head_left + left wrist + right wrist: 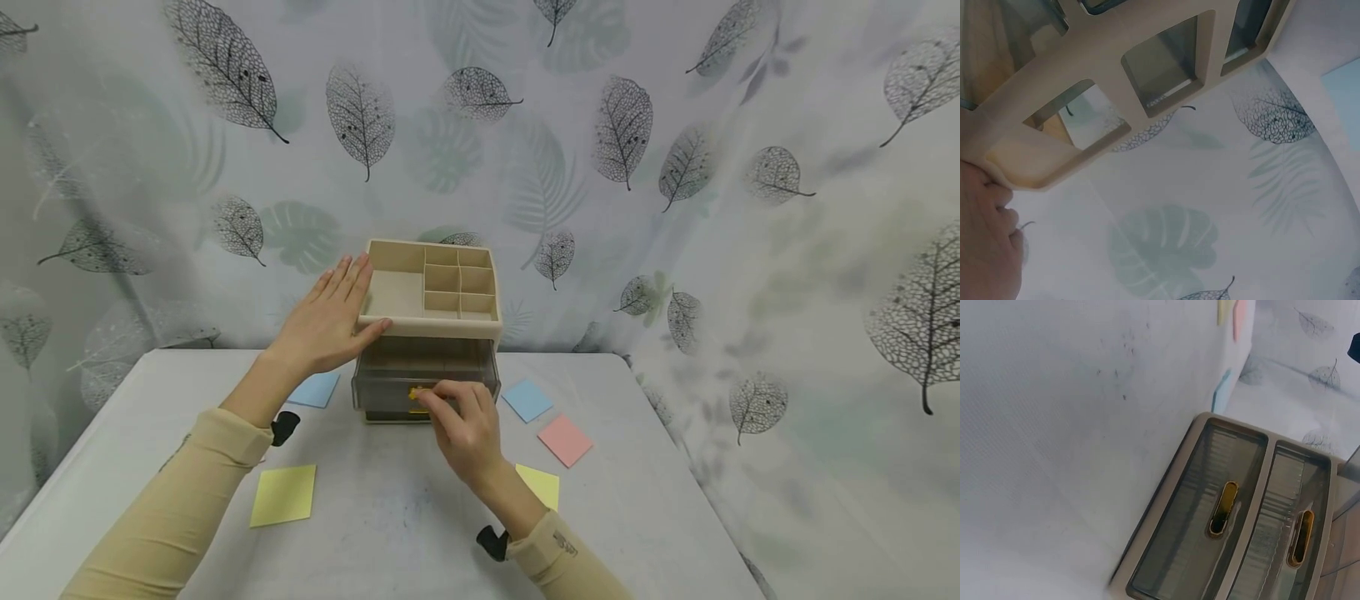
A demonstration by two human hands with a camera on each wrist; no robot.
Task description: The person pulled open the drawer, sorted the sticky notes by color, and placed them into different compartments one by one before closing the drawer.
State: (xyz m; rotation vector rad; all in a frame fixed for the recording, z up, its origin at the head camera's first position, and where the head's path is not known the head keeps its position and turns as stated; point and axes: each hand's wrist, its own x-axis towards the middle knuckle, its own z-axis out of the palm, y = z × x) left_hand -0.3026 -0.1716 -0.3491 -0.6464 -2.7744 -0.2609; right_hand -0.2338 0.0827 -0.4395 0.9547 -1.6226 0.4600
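A cream drawer organizer stands on the table, its top tray split into one large and several small compartments. My left hand rests on its upper left side, fingers straight and thumb along the front rim. In the left wrist view part of that hand touches the organizer's frame. The smoky clear upper drawer is pulled out toward me. With thumb and fingertips, my right hand pinches its gold handle. The right wrist view shows two closed lower drawers with gold handles; that hand is outside it.
Blue sticky notes lie on both sides of the organizer. A pink note and a yellow one lie to the right, another yellow note front left. A leaf-print curtain hangs behind the white table.
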